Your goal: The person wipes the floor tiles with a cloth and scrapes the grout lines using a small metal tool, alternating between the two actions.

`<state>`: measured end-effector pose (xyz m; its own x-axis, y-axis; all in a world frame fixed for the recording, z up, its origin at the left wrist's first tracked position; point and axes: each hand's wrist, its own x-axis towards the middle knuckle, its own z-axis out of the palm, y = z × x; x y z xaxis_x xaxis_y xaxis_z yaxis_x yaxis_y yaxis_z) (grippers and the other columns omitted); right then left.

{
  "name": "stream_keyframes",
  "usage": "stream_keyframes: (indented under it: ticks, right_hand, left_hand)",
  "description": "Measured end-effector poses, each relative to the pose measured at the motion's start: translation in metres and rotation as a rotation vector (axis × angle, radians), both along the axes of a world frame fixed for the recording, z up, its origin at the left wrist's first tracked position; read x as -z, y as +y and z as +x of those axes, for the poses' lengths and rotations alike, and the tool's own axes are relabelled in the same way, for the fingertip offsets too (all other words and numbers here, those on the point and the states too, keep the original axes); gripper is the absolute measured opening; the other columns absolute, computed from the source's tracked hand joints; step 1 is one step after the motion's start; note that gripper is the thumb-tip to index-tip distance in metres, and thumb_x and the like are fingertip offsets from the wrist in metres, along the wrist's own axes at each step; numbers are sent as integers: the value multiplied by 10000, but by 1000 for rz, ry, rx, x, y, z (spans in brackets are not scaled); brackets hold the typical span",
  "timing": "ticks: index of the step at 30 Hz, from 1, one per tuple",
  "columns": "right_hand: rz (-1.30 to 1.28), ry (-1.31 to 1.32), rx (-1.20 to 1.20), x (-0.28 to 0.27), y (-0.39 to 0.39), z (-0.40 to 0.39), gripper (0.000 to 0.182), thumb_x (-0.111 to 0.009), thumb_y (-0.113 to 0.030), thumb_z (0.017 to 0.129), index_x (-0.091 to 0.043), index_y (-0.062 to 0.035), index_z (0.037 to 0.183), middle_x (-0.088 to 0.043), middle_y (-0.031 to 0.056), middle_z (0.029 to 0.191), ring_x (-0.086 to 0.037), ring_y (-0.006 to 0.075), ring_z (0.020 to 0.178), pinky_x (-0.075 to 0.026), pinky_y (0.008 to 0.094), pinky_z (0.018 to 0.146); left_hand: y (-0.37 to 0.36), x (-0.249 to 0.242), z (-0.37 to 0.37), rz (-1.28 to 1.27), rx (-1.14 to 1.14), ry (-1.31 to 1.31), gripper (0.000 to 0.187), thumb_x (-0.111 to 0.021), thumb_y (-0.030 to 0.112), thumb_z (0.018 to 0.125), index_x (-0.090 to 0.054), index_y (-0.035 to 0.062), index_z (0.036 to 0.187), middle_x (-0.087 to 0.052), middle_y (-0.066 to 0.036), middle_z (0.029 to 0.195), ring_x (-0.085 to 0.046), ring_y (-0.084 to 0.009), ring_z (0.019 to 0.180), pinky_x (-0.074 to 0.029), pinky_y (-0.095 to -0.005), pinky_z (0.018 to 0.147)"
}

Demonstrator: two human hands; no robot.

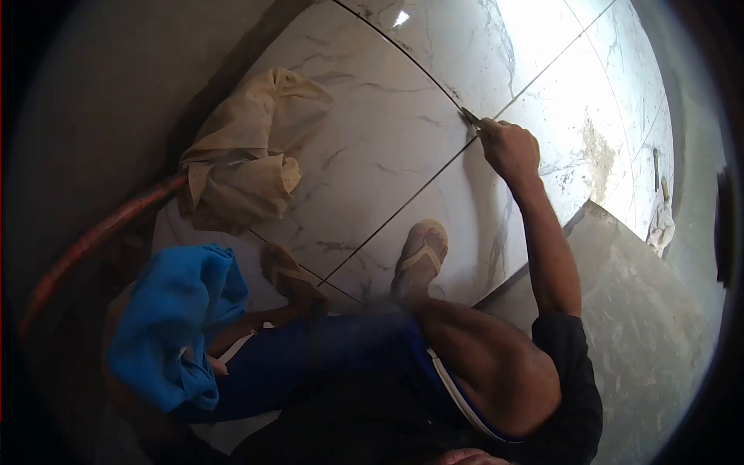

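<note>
My right hand (511, 151) is closed round a small knife (470, 118). Its dark, narrow blade points to the upper left, with the tip at a dark joint between the white marbled floor tiles (372, 147), close to where joints cross. At the lower left a bunched blue cloth (182, 318) is gathered over my left hand (219, 366). Only a bit of the fingers shows below its folds; they appear closed on the cloth, and the rest is hidden.
A crumpled beige cloth (248, 155) lies on the tiles at the left, beside an orange-red pole or hose (108, 225). My sandalled feet (422, 252) rest on the tiles. Bare grey floor (628, 287) is at the right, with a thin tool (656, 170) and a pale rag (661, 227) beyond.
</note>
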<state>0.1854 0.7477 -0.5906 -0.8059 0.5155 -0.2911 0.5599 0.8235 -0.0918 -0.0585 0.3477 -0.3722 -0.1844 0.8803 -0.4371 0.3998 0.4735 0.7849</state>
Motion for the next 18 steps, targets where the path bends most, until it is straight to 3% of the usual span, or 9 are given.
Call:
stream_keyframes:
  ticks: [3,7,11,12,16,18]
  right_hand:
    - [-32,46,69,-28,-4,-11,181,-612,-296,963,-716,-150,987,-719,113,835,-712,349,748,-560,486,664]
    - [14,-137,15,-1,-2,4,197,-595,-301,969,-725,-153,967,-724,117,827,-717,350,744,-561,490,662]
    - [-11,-42,27,-20,2,0,169,-635,-292,953,-736,-160,986,-715,123,792,-706,353,706,-553,482,639]
    - [-34,102,56,-27,1,-1,159,-653,-291,947,-735,-163,993,-711,124,779,-701,356,696,-550,479,632]
    - [3,1,25,10,1,14,164,-643,-293,948,-725,-154,973,-714,125,786,-699,356,694,-547,484,630]
    - [-40,-35,44,-5,3,2,171,-628,-289,955,-726,-151,979,-719,133,812,-706,354,732,-552,485,657]
  left_hand:
    - [-4,-1,0,-20,-3,-13,682,-941,421,631,-677,46,1136,-682,-125,1040,-697,-272,889,-550,-414,765]
    - [-3,4,-1,-9,-3,-33,685,-942,423,631,-676,45,1136,-681,-126,1041,-697,-272,891,-551,-414,765]
    - [-8,6,-1,-23,-11,-46,689,-943,426,631,-675,44,1137,-681,-127,1042,-697,-272,892,-551,-414,766]
    - [-8,7,-1,-25,-9,-51,689,-943,426,630,-675,43,1137,-681,-127,1042,-697,-272,892,-551,-414,766]
    - [-4,8,-3,-13,0,-60,693,-944,428,630,-674,42,1138,-680,-129,1043,-697,-273,894,-551,-414,766]
    - [-5,8,-5,-13,-10,-45,694,-944,429,630,-674,42,1138,-680,-129,1044,-697,-273,894,-551,-414,766]
